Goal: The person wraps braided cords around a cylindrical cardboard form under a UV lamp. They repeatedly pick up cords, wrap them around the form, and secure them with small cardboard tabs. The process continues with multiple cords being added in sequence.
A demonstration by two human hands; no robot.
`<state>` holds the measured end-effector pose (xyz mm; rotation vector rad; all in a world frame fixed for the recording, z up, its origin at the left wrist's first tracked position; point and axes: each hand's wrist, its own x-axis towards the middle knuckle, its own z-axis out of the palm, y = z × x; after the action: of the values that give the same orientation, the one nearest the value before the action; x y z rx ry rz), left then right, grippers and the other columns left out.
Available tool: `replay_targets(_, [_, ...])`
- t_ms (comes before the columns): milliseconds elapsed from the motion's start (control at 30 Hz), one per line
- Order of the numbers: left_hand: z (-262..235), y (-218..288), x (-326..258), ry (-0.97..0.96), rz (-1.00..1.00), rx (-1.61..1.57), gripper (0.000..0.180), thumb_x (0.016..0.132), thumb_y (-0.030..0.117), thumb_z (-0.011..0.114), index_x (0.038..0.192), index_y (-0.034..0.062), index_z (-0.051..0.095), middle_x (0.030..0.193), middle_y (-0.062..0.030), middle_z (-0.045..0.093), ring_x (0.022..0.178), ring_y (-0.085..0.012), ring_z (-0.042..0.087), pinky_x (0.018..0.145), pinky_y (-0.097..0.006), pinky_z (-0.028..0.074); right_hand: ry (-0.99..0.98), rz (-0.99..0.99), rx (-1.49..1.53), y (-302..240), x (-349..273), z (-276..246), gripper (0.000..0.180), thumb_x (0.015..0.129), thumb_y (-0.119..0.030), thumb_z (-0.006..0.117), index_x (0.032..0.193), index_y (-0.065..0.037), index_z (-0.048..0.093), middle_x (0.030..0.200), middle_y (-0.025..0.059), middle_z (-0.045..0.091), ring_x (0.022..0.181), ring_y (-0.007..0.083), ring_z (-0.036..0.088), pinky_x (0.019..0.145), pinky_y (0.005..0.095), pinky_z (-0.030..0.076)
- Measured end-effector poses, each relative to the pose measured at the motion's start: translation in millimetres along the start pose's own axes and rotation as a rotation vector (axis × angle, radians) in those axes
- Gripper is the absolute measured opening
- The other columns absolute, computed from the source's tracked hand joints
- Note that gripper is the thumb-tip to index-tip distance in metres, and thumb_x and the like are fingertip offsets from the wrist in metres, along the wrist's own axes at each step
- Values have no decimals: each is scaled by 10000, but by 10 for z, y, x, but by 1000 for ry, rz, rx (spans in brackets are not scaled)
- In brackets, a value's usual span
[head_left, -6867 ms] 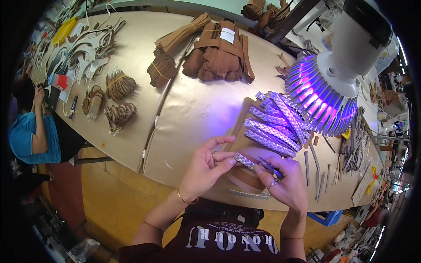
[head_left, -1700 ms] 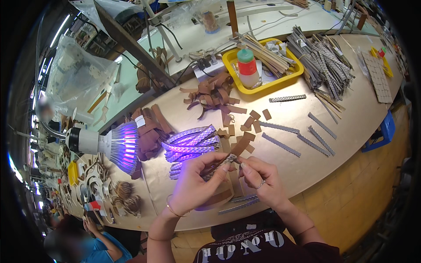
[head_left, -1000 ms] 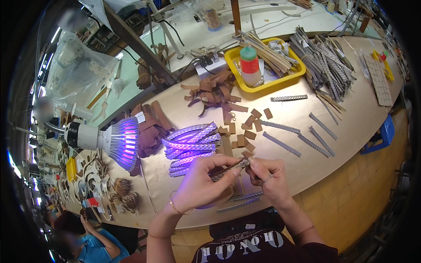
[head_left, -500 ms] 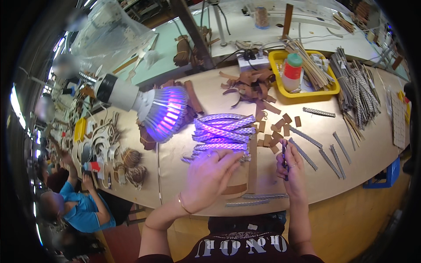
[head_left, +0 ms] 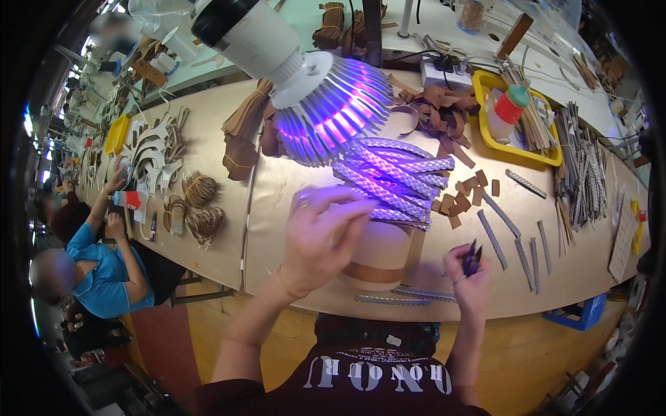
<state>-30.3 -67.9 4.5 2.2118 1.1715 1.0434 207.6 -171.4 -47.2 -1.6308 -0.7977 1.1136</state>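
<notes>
Braided grey-white strips (head_left: 392,166) lie in a criss-crossed bundle under purple light. Just beyond me, below the bundle, sits a tan rounded form (head_left: 378,243) with a brown band (head_left: 372,275); whether the strips are fixed to it I cannot tell. My left hand (head_left: 319,239) is raised at the bundle's near left side, slightly blurred, fingers apart with nothing visible in them. Over the table to the right, my right hand (head_left: 470,277) is closed around a small dark tool with two pointed tips (head_left: 473,256), perhaps snips. The tool's lower part is hidden in the fingers.
A finned lamp (head_left: 333,104) hangs close over the bundle. Brown leather scraps (head_left: 444,114), small brown pieces (head_left: 454,206) and cut braided strips (head_left: 492,239) lie around. A yellow tray (head_left: 517,154) holds a bottle (head_left: 506,111). At left a person in blue (head_left: 114,274) works.
My left hand has come off the braided strips toward me and left. My right hand has turned, bringing the tool's two tips into sight. The whole view has shifted, and the lamp looks nearer.
</notes>
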Motion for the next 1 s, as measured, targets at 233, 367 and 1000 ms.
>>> replay_targets(233, [143, -161, -881, -59, -744, -465, 222, 907, 110, 623, 1091, -4, 666, 1100, -141, 637, 1035, -217, 595, 909, -325, 453, -327, -84, -90, -57, -127, 313, 241, 745, -151, 817, 890, -45, 658, 971, -8, 508, 575, 9, 340, 500, 180, 288])
replay_targets(367, [245, -142, -1054, 85, -698, -611, 185, 899, 82, 635, 1064, 13, 681, 1131, -131, 634, 1026, -188, 595, 877, -296, 470, -390, -174, -184, -103, -132, 364, 213, 764, -136, 799, 866, -34, 642, 952, 7, 523, 590, 40, 404, 508, 199, 331])
replay_targets(1000, [144, -163, -875, 59, -653, -720, 78, 906, -4, 606, 969, 13, 563, 1021, -63, 560, 888, -100, 531, 820, -244, 439, -433, -520, -558, -570, 104, 147, 201, 828, -248, 700, 922, -73, 668, 765, 108, 649, 689, 308, 623, 613, 393, 473])
